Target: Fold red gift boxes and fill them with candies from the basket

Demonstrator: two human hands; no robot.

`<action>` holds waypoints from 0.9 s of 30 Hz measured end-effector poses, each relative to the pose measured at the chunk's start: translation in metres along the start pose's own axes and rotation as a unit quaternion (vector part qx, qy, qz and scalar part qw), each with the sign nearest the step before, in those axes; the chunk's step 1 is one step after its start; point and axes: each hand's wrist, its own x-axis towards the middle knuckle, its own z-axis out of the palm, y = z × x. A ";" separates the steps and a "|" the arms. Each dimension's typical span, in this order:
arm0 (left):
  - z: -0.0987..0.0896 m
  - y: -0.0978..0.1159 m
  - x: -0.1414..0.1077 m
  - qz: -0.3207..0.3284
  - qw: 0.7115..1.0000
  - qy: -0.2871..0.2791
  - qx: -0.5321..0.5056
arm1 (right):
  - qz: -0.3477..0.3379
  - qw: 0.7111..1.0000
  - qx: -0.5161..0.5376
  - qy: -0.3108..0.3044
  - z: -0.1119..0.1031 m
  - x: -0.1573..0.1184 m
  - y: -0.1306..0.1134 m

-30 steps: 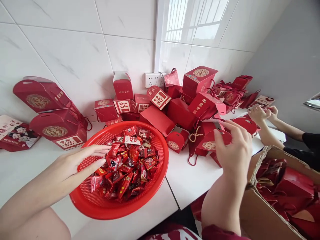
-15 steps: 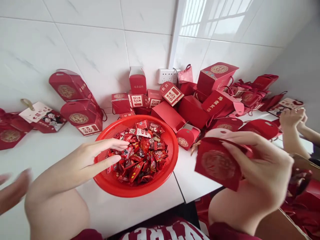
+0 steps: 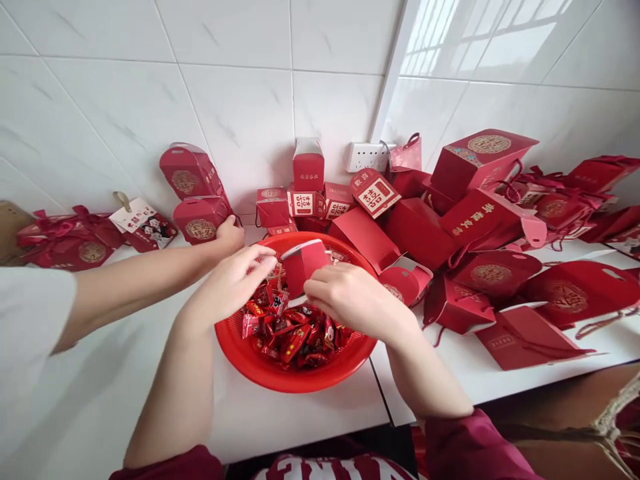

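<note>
My right hand (image 3: 356,297) grips a small red gift box (image 3: 300,263) by its near side, low over the round red plastic basket (image 3: 294,385). The box is tilted, with its pale inner flaps showing. At the basket's left side is my left hand (image 3: 240,277), thumb and fingers drawn together just left of the box. What they hold, if anything, I cannot make out. Red-wrapped candies (image 3: 295,340) fill the basket below both hands.
Another person's hand (image 3: 230,235) touches a red box (image 3: 201,220) at the left, that arm crossing beside mine. Several red gift boxes (image 3: 420,230) crowd the right and back. A power strip (image 3: 367,157) sits against the tiled wall.
My right hand has brought the red box from the right to over the basket. The other person's arm has reached in from the left to the stacked boxes. The view has shifted left.
</note>
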 end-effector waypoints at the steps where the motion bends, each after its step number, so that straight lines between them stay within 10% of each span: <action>1: 0.006 -0.001 0.003 0.001 0.999 0.002 0.033 | -0.003 0.999 0.032 -0.019 0.003 0.002 0.001; 7: 0.031 0.008 0.007 0.054 0.992 -0.009 0.111 | -0.021 0.986 0.159 -0.034 0.011 -0.001 0.003; 15: 0.035 0.014 0.004 0.076 0.980 -0.106 0.152 | 0.050 0.995 0.083 -0.009 0.013 0.001 0.009; 22: 0.031 0.013 0.012 0.099 0.991 -0.033 0.088 | 0.116 0.991 0.034 -0.059 0.011 -0.005 0.005; 27: 0.017 0.010 0.010 0.044 0.994 0.041 0.091 | 0.177 0.980 0.074 0.058 0.007 -0.012 0.014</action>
